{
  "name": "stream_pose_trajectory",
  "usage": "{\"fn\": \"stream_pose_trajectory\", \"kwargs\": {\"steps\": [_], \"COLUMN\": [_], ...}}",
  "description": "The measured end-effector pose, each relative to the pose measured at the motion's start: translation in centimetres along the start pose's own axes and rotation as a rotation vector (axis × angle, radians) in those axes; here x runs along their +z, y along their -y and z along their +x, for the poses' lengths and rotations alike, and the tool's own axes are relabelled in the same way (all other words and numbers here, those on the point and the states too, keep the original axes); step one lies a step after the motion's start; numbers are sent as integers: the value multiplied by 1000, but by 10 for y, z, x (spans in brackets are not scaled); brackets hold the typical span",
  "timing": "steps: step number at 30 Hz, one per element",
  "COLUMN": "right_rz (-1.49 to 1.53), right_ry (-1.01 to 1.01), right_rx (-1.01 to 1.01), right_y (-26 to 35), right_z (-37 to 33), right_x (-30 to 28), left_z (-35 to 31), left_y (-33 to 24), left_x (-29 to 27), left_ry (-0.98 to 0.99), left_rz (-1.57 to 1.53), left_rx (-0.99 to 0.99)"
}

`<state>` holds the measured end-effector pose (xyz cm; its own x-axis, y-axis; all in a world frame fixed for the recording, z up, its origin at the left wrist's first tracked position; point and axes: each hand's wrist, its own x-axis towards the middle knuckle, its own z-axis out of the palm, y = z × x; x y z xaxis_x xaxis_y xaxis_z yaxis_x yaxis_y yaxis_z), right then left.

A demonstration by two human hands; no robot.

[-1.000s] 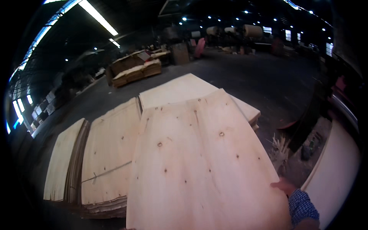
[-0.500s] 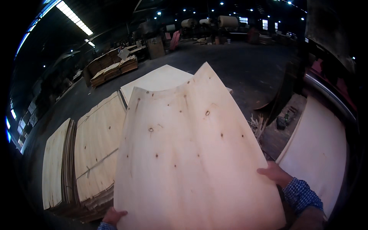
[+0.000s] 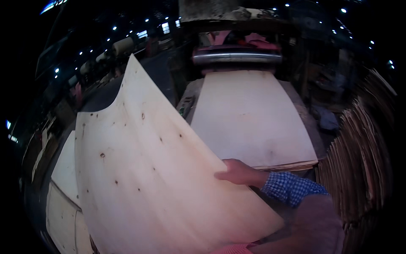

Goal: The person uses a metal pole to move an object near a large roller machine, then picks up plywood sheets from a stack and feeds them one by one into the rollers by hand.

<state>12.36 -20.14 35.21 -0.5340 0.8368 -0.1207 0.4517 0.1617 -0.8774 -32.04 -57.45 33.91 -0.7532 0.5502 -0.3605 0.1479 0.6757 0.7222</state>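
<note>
A large, pale sheet of wood veneer (image 3: pixel 139 169) with several dark knots fills the left and middle of the view, bowed along its length with its far corner pointing up. Along its right edge my right hand (image 3: pixel 237 172) is closed, thumb on the upper face and the other fingers hidden beneath. My left hand does not show; the near left part of the sheet runs off the lower edge. Just beyond my right hand lies a stack of smooth veneer sheets (image 3: pixel 253 122), its far end by a shiny metal roller (image 3: pixel 237 57).
Rough-edged veneer sheets (image 3: pixel 355 161) are piled at the right. Another veneer stack (image 3: pixel 63 220) stands at the lower left, partly covered by the held sheet. Pink material (image 3: pixel 258 40) shows above the roller. Large pale rolls (image 3: pixel 123 45) sit in the dark background.
My view has turned right, bringing the roller and its stack to the middle. The veneer sheet has come along in my right hand. My left hand has gone out of view.
</note>
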Motion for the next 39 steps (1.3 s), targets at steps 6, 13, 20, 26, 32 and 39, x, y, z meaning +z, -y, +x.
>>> {"fn": "stream_pose_trajectory", "kwargs": {"steps": [6, 13, 20, 26, 32, 39], "right_rz": [129, 243, 238, 343, 337, 461], "right_ry": [-275, -569, -770, -786, -753, -733], "right_rx": [51, 108, 241, 584, 651, 737], "right_y": [21, 32, 30, -70, -228, -218], "right_z": [32, 52, 54, 58, 28, 59], "right_x": [16, 20, -37, -141, -164, -196], "left_z": [182, 323, 409, 423, 442, 465], "left_y": [-80, -199, -310, -361, -357, -379], "left_x": [-20, 21, 132, 265, 298, 303], "left_ry": [213, 312, 637, 622, 621, 602], "left_rz": [63, 199, 22, 423, 587, 738], "left_rx": [191, 693, 560, 428, 431, 353]}}
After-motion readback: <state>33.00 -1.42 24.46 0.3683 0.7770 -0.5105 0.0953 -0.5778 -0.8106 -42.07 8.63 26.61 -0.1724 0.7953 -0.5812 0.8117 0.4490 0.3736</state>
